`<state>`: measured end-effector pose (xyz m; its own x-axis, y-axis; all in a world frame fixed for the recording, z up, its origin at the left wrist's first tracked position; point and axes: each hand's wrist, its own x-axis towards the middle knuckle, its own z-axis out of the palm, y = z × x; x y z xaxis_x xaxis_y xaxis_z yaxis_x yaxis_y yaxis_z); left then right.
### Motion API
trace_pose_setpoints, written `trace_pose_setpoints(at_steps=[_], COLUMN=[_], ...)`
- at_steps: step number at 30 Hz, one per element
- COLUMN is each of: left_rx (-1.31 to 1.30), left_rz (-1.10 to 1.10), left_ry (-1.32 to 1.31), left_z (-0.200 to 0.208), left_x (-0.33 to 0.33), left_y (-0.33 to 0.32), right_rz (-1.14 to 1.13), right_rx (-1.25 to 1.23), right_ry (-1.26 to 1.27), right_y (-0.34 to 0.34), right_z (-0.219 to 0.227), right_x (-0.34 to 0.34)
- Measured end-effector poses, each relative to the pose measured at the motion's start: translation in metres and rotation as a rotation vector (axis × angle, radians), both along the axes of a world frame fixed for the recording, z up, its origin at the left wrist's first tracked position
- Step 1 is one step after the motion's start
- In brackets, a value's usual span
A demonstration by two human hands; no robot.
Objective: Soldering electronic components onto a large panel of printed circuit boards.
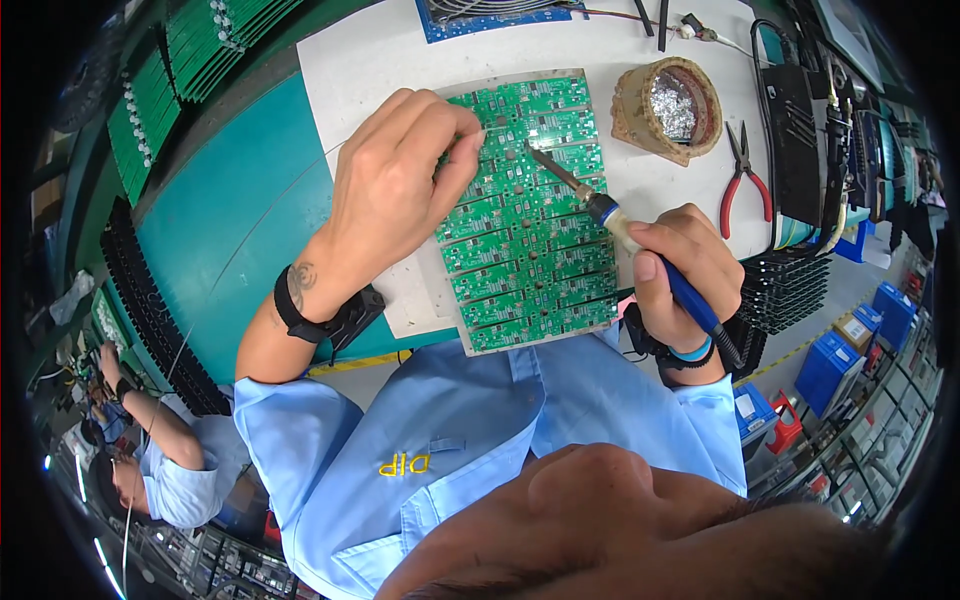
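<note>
A green circuit board panel [530, 262], made of several repeated small boards, lies on white paper in front of me. My left hand [400, 175] is over its upper left part, thumb and forefinger pinched on thin solder wire [212, 288]. The wire's short end points at the board, and its long tail runs down to the left. In my right hand [690, 275] is a soldering iron [603, 208] with a blue handle, gripped like a pen. Its dark tip is at the upper middle of the panel, close to the wire end; whether they touch I cannot tell.
A round brown pot [630, 118] holding silvery bits stands right of the panel, with red-handled pliers [742, 185] beyond it. Green boards [215, 50] stand racked at the far left. A blue board [490, 22] with cables lies at the back. Another person [185, 455] is at lower left.
</note>
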<state>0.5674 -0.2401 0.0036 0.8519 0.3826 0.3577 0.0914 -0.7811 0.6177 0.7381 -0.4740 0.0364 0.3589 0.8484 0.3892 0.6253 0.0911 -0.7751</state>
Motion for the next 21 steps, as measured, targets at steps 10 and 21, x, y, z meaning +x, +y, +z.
trace_pose_setpoints(at_steps=[10, 21], left_rx=[-0.106, 0.135], left_rz=[0.023, -0.012], left_ry=[-0.016, -0.001], left_z=[-0.003, -0.002], left_x=[0.003, -0.001], left_y=[0.000, 0.004], right_rz=[-0.004, 0.018], right_rx=[-0.016, 0.019], right_ry=[-0.003, 0.004], right_y=[0.006, 0.017], right_z=[0.003, -0.004], right_x=[0.002, -0.002])
